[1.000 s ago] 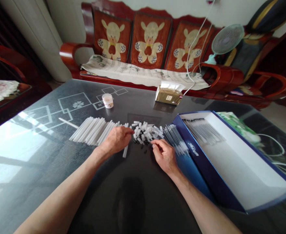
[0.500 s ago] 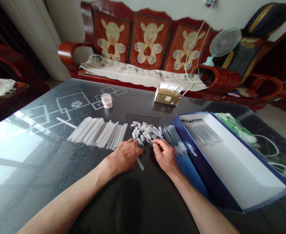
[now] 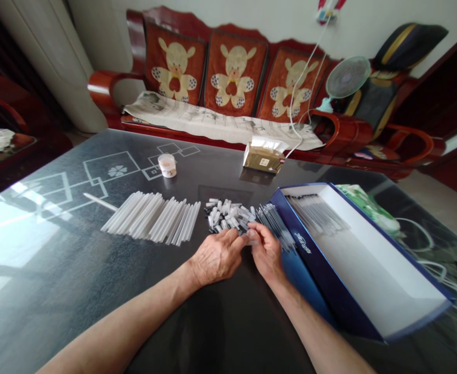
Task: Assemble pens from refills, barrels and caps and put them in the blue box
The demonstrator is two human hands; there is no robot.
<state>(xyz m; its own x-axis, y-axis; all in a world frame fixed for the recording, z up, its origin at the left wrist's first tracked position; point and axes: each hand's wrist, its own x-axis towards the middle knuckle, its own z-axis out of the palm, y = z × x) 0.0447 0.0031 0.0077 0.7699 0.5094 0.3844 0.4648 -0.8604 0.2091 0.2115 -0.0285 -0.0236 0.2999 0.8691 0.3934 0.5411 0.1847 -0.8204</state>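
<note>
The left hand [image 3: 217,255] and right hand [image 3: 266,250] meet over the bench [image 3: 166,291], at the near edge of a pile of caps [image 3: 228,214]. The fingers of both hands are closed on a small translucent piece [image 3: 253,240], held between the fingertips; its exact outline is partly hidden by the fingers. The caps, white and black, lie loose in a heap. Left of the heap, the tubes [image 3: 150,217] lie side by side in a row, with one separate tube [image 3: 99,201] at the far left end. Right of the heap, the refills [image 3: 276,226] lie beside the blue box [image 3: 368,265]. The box is open and holds further refills [image 3: 318,213] at its far end. A cup [image 3: 167,165] stands upright beyond the tubes. A tissue box [image 3: 264,155] stands beyond the caps, near the far edge of the bench. A green packet [image 3: 368,208] lies beyond the blue box.
</note>
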